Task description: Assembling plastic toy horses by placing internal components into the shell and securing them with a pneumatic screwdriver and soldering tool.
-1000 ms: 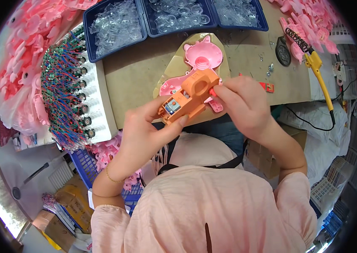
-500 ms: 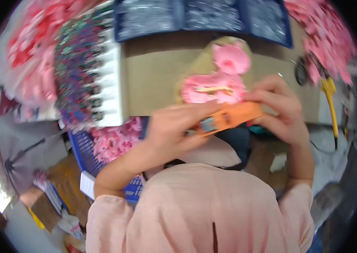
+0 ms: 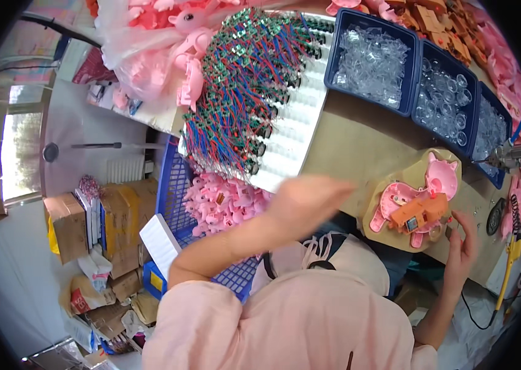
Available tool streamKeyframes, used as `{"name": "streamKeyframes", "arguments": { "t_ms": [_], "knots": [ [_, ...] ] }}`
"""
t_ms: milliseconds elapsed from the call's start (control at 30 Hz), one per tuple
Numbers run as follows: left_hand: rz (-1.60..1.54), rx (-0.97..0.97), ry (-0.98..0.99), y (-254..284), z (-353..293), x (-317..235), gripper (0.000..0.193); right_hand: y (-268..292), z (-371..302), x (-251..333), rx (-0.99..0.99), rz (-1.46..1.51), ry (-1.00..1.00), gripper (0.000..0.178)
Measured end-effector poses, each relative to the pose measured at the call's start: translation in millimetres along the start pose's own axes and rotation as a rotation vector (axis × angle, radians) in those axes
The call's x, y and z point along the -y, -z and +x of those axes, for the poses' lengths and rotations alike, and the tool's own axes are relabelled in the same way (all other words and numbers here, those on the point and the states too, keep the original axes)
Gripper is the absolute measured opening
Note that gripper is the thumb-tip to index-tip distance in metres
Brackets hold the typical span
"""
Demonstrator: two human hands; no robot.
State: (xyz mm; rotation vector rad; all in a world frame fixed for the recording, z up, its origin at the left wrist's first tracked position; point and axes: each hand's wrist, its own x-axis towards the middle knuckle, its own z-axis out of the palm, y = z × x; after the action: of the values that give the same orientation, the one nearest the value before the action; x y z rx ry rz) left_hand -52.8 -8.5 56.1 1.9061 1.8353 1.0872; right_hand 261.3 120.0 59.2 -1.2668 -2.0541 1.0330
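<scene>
An orange plastic housing with a small grey part set in it lies across a pink animal-shaped shell. The shell rests in a tan holder at the table's near edge. My right hand is just right of the holder, thumb and finger apart and holding nothing. To the left of the holder, in front of the white ridged tray, my left hand is smeared by motion; whether its fingers hold anything cannot be made out.
Wired circuit boards are heaped on a white ridged tray. Blue bins of clear plastic parts stand at the back. Pink pieces fill a blue basket below the table's left side. A yellow-handled tool hangs at right.
The orange housing has gone from both hands onto the pink shell. My left hand has moved away to the left, the right has opened beside the holder, and the view has swung left.
</scene>
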Motion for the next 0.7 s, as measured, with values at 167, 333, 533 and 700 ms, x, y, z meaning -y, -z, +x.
{"name": "streamKeyframes", "arguments": {
  "t_ms": [167, 333, 533, 700],
  "knots": [
    [0.186, -0.276, 0.271, 87.6, 80.8, 71.6, 0.017, 3.1, 8.7, 12.0, -0.092, -0.007, 0.035, 0.018],
    [0.116, -0.283, 0.267, 101.1, 163.4, 128.9, 0.023, -2.9, -1.8, 15.3, -0.06, 0.021, -0.004, 0.016],
    [0.727, -0.087, 0.373, 63.2, 223.9, 172.0, 0.026, -6.7, 0.0, 31.1, -0.116, 0.057, 0.027, 0.014],
    [0.626, -0.133, 0.105, 55.9, 232.5, 178.1, 0.025, -3.9, 2.6, 34.2, -0.126, 0.073, 0.055, 0.013]
  ]
}}
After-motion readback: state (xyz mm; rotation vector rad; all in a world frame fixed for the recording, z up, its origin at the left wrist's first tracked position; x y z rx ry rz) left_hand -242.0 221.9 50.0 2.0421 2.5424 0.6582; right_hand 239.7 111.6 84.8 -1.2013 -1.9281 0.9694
